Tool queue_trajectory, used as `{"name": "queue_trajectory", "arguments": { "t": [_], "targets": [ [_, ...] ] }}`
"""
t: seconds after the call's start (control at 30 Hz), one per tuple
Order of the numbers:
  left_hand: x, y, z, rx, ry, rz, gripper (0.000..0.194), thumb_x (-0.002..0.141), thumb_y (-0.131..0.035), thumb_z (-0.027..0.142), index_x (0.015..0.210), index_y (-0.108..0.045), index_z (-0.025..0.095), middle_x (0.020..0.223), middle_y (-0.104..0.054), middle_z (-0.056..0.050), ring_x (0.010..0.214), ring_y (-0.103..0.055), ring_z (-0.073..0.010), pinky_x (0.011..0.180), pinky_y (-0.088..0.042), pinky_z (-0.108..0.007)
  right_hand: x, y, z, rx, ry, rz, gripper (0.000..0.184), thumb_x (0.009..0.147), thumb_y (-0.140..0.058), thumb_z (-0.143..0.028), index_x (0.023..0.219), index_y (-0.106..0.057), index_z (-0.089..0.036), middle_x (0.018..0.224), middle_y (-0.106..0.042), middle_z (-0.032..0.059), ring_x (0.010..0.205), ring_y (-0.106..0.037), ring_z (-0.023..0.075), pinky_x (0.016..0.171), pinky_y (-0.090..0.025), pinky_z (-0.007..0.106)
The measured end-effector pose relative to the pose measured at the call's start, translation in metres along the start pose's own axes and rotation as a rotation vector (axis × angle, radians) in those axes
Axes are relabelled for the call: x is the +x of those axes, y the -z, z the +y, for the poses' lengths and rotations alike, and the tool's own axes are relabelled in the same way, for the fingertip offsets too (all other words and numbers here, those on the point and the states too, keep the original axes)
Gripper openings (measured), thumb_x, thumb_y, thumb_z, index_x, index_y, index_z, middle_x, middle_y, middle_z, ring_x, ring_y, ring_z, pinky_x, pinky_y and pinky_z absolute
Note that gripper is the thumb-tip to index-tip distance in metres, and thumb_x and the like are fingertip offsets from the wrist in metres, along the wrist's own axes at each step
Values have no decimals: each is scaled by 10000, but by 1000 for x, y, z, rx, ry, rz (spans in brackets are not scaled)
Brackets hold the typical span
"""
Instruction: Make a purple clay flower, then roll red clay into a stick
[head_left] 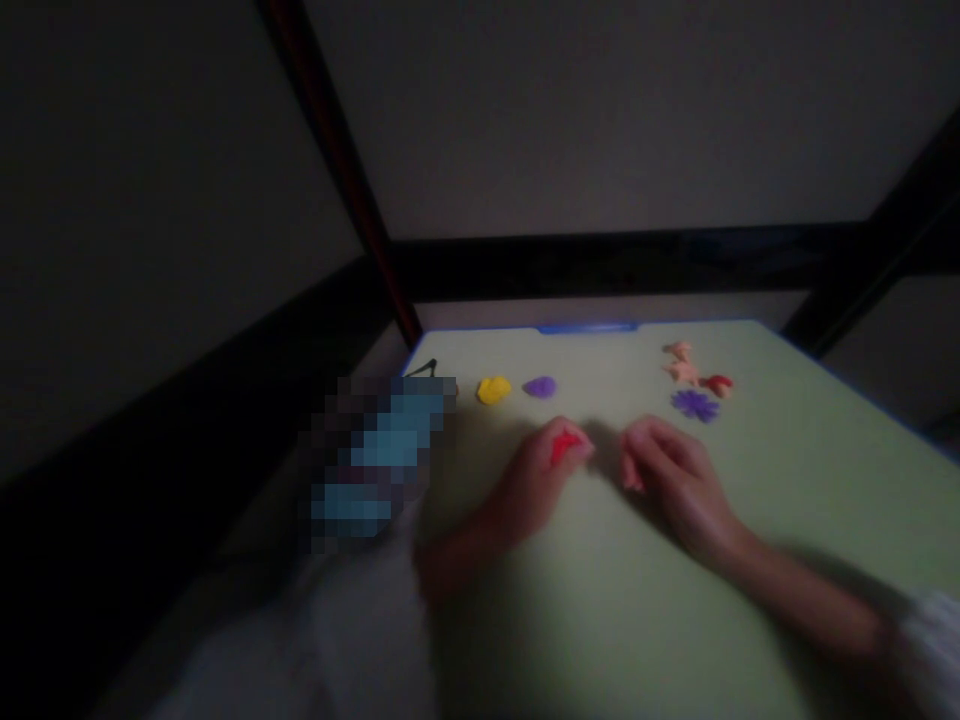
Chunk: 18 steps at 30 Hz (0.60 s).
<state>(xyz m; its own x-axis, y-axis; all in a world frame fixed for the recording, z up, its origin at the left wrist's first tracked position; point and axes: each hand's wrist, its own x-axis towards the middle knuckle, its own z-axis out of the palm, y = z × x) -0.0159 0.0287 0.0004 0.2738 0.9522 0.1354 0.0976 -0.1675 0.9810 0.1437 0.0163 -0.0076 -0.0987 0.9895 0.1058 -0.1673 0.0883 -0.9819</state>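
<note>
My left hand (536,475) is closed around a soft-looking red lump (564,446), which shows between the thumb and fingers. Across a small gap, my right hand (679,485) rests near the table with its fingers curled inward. Whatever lies inside those fingers, if anything, is hidden and blurred. Beyond the left hand sit a yellow lump (493,389) and a smooth purple lump (541,387). Past the right hand lie a purple flower-like piece (696,405), a peach-coloured piece with points (682,372), a smaller peach piece (679,350) and a red-and-peach piece (720,384).
The pale table (600,620) has a blue edge and a blue strip (589,328) at its far side. On the left, a pixelated patch (390,450) hides part of the view beside a thin dark object (427,368). A wall stands behind.
</note>
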Motion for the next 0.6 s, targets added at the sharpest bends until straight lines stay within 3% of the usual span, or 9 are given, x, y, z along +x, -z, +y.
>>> {"name": "queue_trajectory", "arguments": {
  "t": [0.2, 0.33, 0.47, 0.6],
  "targets": [
    [-2, -4, -6, -191, 84, -143, 158, 756, -507, 308, 682, -471, 173, 518, -365, 67, 484, -301, -72, 488, -250, -224, -2, -2, 3, -20, -19, -45, 302, 828, -579, -418, 666, -529, -168, 459, -492, -57, 429, -366, 63, 430, -256, 193],
    [-6, -8, -3, -273, 198, -89, 200, 748, -519, 351, 665, -485, 173, 453, -320, 84, 418, -257, -58, 437, -197, -222, -4, -5, -3, -68, -11, -58, 330, 810, -592, -443, 647, -527, -165, 463, -496, -51, 436, -377, 65, 438, -270, 195],
    [-11, -9, -1, -313, 223, -96, 253, 753, -531, 366, 606, -508, 160, 402, -307, 83, 373, -229, -49, 405, -151, -221, -5, -6, -6, -132, 16, -92, 372, 818, -568, -470, 611, -515, -166, 462, -487, -47, 439, -369, 66, 444, -279, 199],
    [-11, -9, -2, -489, 252, -103, 331, 725, -580, 482, 660, -534, 160, 402, -309, 86, 362, -225, -49, 394, -154, -214, -4, -6, -3, -135, 9, -96, 368, 820, -569, -463, 613, -512, -165, 466, -488, -47, 441, -361, 65, 441, -267, 199]
  ]
}}
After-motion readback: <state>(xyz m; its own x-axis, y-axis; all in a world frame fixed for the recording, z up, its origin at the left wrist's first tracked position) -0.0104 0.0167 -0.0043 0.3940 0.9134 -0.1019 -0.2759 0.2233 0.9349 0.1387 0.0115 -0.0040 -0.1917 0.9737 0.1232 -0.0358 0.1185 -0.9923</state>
